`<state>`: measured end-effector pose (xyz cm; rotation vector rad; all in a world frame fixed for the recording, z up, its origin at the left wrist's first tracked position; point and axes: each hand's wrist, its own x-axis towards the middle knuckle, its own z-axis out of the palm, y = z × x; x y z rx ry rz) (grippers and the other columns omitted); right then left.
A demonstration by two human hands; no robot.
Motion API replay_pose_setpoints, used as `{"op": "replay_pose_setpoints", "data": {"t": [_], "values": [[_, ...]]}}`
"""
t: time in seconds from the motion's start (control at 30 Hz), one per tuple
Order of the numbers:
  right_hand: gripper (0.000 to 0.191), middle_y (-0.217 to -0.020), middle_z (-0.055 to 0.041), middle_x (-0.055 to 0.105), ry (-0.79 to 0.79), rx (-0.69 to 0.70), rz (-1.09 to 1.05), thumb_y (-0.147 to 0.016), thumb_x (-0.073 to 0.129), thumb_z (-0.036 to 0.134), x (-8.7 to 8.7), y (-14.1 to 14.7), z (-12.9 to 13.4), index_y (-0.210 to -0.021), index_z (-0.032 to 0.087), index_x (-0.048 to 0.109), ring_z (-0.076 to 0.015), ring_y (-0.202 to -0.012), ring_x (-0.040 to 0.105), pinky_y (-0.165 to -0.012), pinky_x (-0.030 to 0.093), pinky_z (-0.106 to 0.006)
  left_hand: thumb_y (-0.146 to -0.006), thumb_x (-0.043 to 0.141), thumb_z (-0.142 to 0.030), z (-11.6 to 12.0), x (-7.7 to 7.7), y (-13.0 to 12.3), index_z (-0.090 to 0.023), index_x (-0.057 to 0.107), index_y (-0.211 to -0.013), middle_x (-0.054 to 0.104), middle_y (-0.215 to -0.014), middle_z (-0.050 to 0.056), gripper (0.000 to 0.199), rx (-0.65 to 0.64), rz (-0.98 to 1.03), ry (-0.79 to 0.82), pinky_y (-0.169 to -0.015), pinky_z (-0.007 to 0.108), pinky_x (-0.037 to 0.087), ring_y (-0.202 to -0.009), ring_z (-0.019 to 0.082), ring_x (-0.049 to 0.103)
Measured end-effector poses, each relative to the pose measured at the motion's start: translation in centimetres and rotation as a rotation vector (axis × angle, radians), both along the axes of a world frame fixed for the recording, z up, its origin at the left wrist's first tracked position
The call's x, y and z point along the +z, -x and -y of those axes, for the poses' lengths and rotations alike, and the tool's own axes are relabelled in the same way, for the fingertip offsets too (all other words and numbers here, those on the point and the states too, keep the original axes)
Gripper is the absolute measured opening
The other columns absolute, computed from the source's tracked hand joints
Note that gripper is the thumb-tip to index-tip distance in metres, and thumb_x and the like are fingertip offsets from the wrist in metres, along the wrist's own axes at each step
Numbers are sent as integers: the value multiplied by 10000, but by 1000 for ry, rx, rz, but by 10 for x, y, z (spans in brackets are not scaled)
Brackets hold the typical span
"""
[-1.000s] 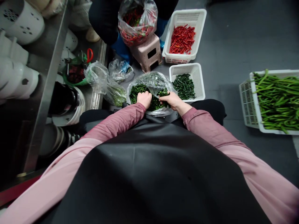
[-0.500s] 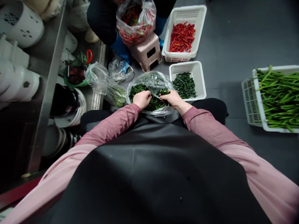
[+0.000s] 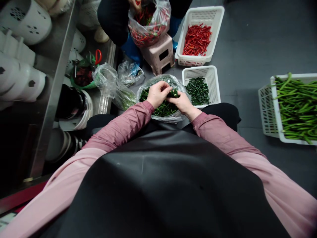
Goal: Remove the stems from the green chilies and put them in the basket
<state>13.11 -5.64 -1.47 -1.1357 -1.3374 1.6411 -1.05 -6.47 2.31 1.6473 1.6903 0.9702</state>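
My right hand [image 3: 182, 103] is closed around a small bunch of green chillies [image 3: 174, 93], held above an open clear plastic bag [image 3: 170, 78]. Close against that bunch is my left hand [image 3: 158, 94], thumb and fingers pinched together; whatever is between its fingertips is too small to make out. Long thin green chillies [image 3: 163, 109] fill the bag below both hands, which hide part of them. Just right of the bag, a white basket [image 3: 217, 89] holds more dark green chillies [image 3: 197, 91].
Another person's hand [image 3: 135, 5] reaches into a bag of red chillies [image 3: 148, 33] on a pink stool [image 3: 158, 53]. A white basket [image 3: 218, 29] holds red chillies. Long green peppers fill a crate [image 3: 268, 109] at right. Metal shelving [image 3: 55, 76] with white containers stands left.
My left hand has risen from the chillies in the bag and moved right, up to the bunch in my right hand. The other person's hand has come into view at the red chillies.
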Motion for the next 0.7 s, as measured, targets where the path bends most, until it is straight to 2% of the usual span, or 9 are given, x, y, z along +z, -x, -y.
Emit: {"op": "replay_pose_setpoints", "data": {"t": [0.1,0.17,0.23,0.33,0.4,0.47,0.53,0.6,0.7], "values": [[306,-725,12,620,87,-34,-135,-594,768,314,-1,-1,-3,-817,174,611,-161,-748,592,-767,488,-349,-890,500,-417,6,-4,8,-135,585,-776,585,-633,-2,316,-5,111,242,-502,209,389,-474,68,478],[305,-723,9,623,142,-27,-212,-588,776,311,-1,-1,-3,-804,180,604,-160,-737,597,-751,500,-347,-885,484,-489,16,-9,14,-133,579,-740,580,-607,9,396,-104,197,447,-454,205,355,-429,63,453],[290,-711,6,623,194,-23,-266,-591,777,306,2,0,-2,-784,182,599,-162,-723,602,-734,511,-347,-840,544,-520,27,-12,17,-135,571,-726,559,-576,0,403,-208,278,546,-431,200,325,-410,57,421],[251,-676,4,617,272,-20,-326,-622,760,312,8,-1,-2,-757,181,594,-163,-699,607,-711,523,-344,-783,625,-497,37,-9,14,-145,550,-719,500,-541,-35,366,-248,317,397,-455,198,320,-439,54,392],[233,-655,-3,617,335,19,-360,-644,743,323,13,-4,-3,-738,173,591,-162,-682,607,-695,529,-338,-784,622,-477,38,-1,10,-149,541,-710,498,-563,-35,346,-275,276,219,-506,206,349,-502,67,419],[232,-664,-13,629,389,100,-373,-637,741,306,18,-9,-3,-745,160,596,-163,-680,610,-696,531,-335,-786,619,-441,37,10,7,-148,548,-707,520,-608,-25,312,-371,213,114,-569,220,378,-571,82,453],[258,-703,-21,646,401,186,-352,-600,758,252,21,-14,-4,-782,147,608,-167,-701,617,-720,529,-340,-774,632,-386,34,18,7,-143,560,-692,528,-626,-21,266,-510,152,146,-610,229,390,-607,91,466],[302,-735,-17,652,359,195,-321,-567,770,203,21,-17,-3,-819,142,616,-165,-723,621,-753,522,-344,-763,639,-332,31,21,8,-139,551,-655,500,-590,-29,238,-580,106,279,-595,227,383,-579,85,449],[316,-761,1,644,255,94,-307,-580,768,210,19,-14,0,-849,154,614,-152,-744,620,-789,511,-345,-809,590,-332,28,13,7,-148,510,-625,429,-523,-45,272,-477,120,520,-498,213,333,-468,62,377]]}}
